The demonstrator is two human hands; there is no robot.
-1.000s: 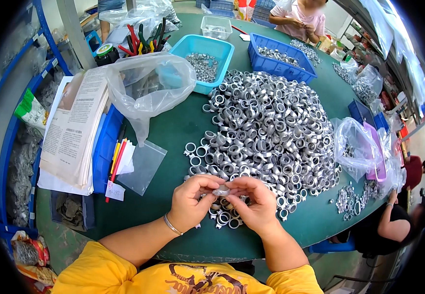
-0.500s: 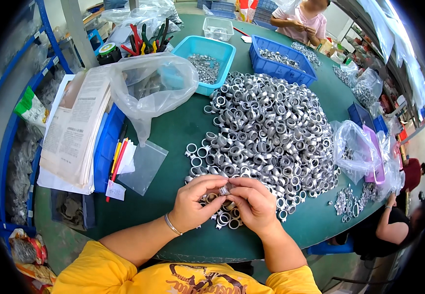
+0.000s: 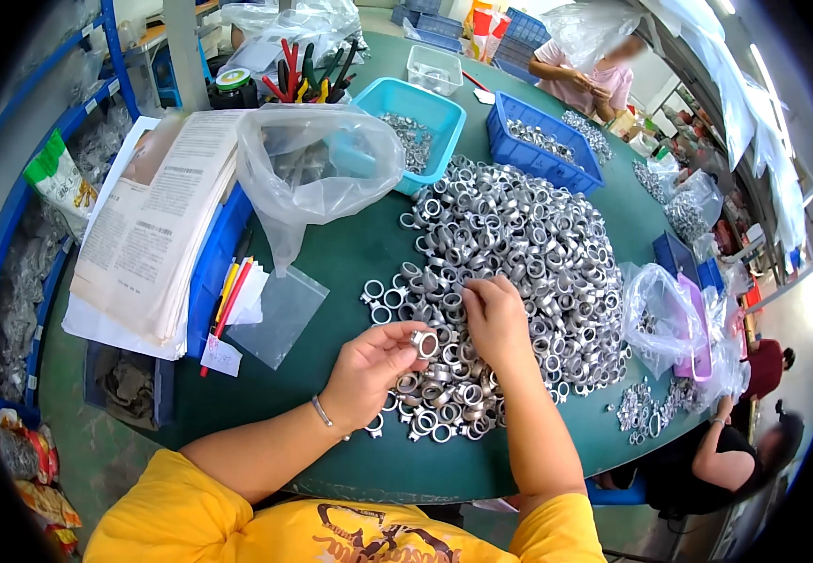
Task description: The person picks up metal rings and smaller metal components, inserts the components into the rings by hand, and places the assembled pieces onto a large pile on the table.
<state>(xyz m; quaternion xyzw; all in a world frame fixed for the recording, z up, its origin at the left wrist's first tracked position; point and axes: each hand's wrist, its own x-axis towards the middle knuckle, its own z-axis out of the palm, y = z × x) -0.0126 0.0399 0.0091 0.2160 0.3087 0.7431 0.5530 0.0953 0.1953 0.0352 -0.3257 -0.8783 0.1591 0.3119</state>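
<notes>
My left hand (image 3: pixel 369 371) pinches a silver metal ring (image 3: pixel 424 343) between thumb and fingers, its round opening showing. My right hand (image 3: pixel 497 321) is over the heap of similar metal rings (image 3: pixel 556 253), fingertips down among them. Its fingers are drawn together, and whatever lies between them is too small or hidden to make out. A few loose rings (image 3: pixel 374 290) lie at the heap's left edge, and several more spread in front of it, between my forearms.
Beyond the heap stand a turquoise basin (image 3: pixel 458 122) and a blue crate (image 3: pixel 500 141), both with small metal parts. To the left are a plastic bag (image 3: pixel 331 192), newspapers (image 3: pixel 153 206), pencils (image 3: pixel 228 300) and pliers (image 3: pixel 308 75). Other people sit far and right.
My hands have parted. The right has moved forward onto the heap, while the left keeps a ring that both hands were fingering. The view has shifted slightly.
</notes>
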